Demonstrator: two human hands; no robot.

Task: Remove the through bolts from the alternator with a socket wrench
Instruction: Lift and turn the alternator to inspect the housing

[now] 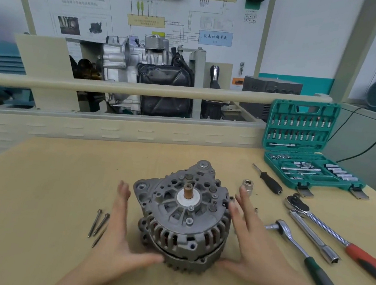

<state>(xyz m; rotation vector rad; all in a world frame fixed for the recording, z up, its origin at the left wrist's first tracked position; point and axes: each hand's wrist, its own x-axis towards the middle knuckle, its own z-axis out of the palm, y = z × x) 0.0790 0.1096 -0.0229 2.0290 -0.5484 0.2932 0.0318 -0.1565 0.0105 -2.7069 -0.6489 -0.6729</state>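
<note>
The alternator (182, 215) is flanked on the table (42, 183) by the left hand (121, 236) and right hand (250, 242), each grip spread, thumbs touching its base.

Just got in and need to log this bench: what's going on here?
A person has both hands open around an alternator on the bench: left hand on its left side, right hand on its right. Three long bolts lie loose left of it. Ratchet wrenches lie unheld on the right, near an open socket set.
</note>
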